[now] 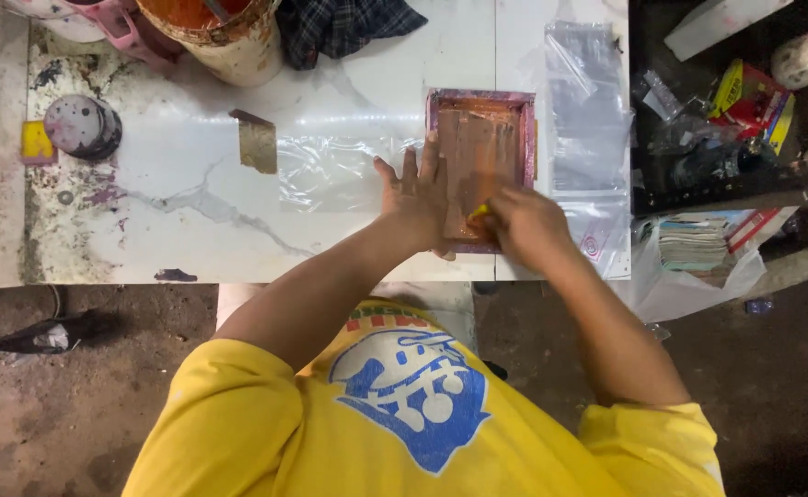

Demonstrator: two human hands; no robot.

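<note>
Pressing flat with spread fingers, the left hand (415, 198) steadies the purple-edged frame (480, 166) on the white marble table (192, 184). The right hand (525, 224) is clenched around a yellow tool (479, 213) (mostly hidden) at the frame's near end, beside clear plastic bags (588, 120).

A small rectangular frame (480, 166) with a purple-stained rim lies flat on the white tabletop (192, 184), its inside smeared orange-brown. A small yellow tool (479, 213) rests at its near edge, mostly hidden.
</note>
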